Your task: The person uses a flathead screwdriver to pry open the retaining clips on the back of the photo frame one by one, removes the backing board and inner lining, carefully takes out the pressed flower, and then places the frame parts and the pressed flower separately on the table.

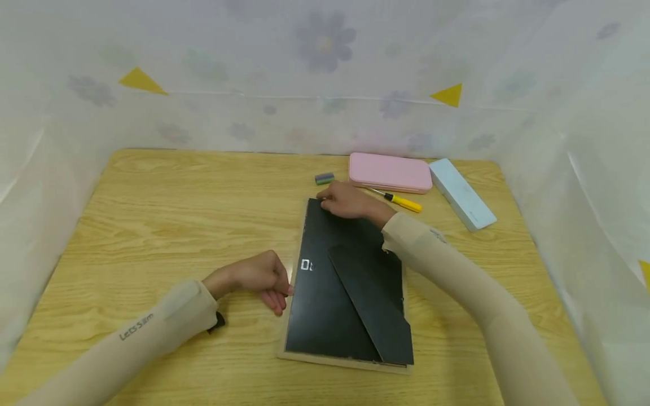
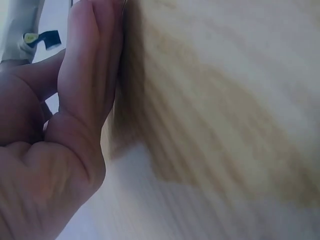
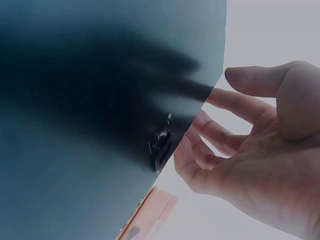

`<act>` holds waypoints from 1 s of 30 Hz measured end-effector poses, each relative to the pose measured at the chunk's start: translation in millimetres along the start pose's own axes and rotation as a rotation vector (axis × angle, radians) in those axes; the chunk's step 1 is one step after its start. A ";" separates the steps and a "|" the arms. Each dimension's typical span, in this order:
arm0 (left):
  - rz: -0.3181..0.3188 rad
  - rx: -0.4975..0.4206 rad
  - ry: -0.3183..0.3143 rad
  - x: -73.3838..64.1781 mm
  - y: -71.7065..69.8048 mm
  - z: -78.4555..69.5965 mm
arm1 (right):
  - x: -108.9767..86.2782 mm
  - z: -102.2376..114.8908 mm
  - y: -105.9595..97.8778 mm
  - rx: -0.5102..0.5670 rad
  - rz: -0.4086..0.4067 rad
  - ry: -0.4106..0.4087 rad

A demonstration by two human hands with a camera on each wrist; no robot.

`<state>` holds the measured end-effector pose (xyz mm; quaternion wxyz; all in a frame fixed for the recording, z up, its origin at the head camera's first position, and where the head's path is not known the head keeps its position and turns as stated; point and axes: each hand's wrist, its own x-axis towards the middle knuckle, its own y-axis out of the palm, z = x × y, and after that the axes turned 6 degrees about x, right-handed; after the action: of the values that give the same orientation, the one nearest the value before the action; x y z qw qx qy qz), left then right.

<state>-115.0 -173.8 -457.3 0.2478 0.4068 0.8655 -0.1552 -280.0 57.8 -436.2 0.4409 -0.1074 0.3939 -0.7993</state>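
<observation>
A picture frame with a black backing board (image 1: 320,316) lies face down on the table, its hinged stand (image 1: 370,304) flat against the back. My left hand (image 1: 264,279) rests on the table at the frame's left side, fingertips touching the pale rim. In the left wrist view, the fingers of that hand (image 2: 92,65) look fairly straight. My right hand (image 1: 347,200) is at the frame's top edge. Close up, the right fingers (image 3: 220,130) bend loosely where they meet the backing board (image 3: 75,175), and the thumb stands apart.
Beyond the frame lie a yellow-handled screwdriver (image 1: 406,203), a pink case (image 1: 390,171), a pale blue box (image 1: 463,194) and a small grey-green piece (image 1: 325,178). White flowered sheeting (image 1: 284,124) encloses the wooden table (image 1: 167,214) at the back and sides.
</observation>
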 end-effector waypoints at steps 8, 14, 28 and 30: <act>-0.011 0.002 -0.017 -0.7 6.3 -2.1 | 6.1 5.5 4.6 -0.060 -0.008 -0.043; -0.062 0.167 0.027 -4.5 4.7 -5.4 | -1.6 9.9 2.2 0.029 -0.015 0.110; -0.549 0.647 0.119 -0.3 -8.1 -15.5 | -83.5 13.3 -17.2 0.177 -0.150 0.283; -0.564 0.611 0.124 1.0 -7.9 -15.2 | -98.6 13.6 -15.8 0.151 -0.178 0.307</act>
<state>-126.3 -171.0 -444.8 0.0110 0.2173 0.8703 -0.4418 -224.7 133.2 -398.4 0.3102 0.0148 0.3843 -0.8694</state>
